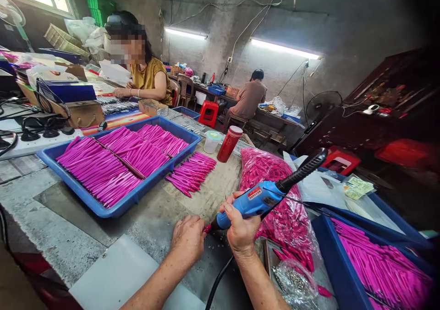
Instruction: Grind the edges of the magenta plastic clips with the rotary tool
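Note:
My right hand (242,225) is wrapped round a blue electric screwdriver (249,202), its black nose pointing down to the left. At that nose, my left hand (188,237) is closed on a small pink piece (207,228); most of the piece is hidden by the fingers. Behind my hands lies a loose pile of pink tools (192,172). A blue tray (117,209) filled with rows of pink pieces is at the left. The plastic bag (275,182) of pink parts stands just behind the screwdriver.
Small metal parts in a clear bag (295,280) lie at lower right, beside a second blue tray (335,259). A red bottle (229,144) and a lidded cup (212,142) stand farther back. A black cable (220,278) crosses the front. Two people sit beyond.

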Tool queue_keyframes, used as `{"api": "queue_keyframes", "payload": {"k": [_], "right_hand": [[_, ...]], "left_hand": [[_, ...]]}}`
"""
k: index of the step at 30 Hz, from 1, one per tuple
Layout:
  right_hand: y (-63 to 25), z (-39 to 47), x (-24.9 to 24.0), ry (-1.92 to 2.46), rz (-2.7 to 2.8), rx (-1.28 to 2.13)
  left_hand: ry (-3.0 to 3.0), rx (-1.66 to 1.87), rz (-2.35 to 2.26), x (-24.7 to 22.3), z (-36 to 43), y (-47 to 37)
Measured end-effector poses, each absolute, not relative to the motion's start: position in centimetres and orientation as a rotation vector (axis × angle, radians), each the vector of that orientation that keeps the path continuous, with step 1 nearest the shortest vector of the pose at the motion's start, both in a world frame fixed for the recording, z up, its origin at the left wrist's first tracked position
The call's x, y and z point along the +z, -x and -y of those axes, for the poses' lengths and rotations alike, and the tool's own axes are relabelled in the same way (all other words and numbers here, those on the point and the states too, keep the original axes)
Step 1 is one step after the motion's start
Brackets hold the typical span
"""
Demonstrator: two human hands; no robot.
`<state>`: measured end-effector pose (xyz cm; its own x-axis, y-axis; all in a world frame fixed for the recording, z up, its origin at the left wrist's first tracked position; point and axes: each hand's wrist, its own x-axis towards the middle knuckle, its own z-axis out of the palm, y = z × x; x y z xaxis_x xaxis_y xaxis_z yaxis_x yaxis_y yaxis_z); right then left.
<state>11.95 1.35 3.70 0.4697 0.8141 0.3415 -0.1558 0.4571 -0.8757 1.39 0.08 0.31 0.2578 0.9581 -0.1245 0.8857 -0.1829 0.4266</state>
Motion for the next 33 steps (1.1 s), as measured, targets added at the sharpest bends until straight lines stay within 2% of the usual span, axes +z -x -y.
{"api": "queue_keyframes", "payload": {"k": [12,33], "right_hand": [[-11.0,-1.8,3.6,1.040,1.003,0.727],[-14.4,1.8,4.4,0.862,0.767,0.706]], "left_hand": [[-2.118,0.216,-1.658,0.4,0.0,-1.6],[-2.274,0.178,-1.591,0.2,1.6,-0.1]]}}
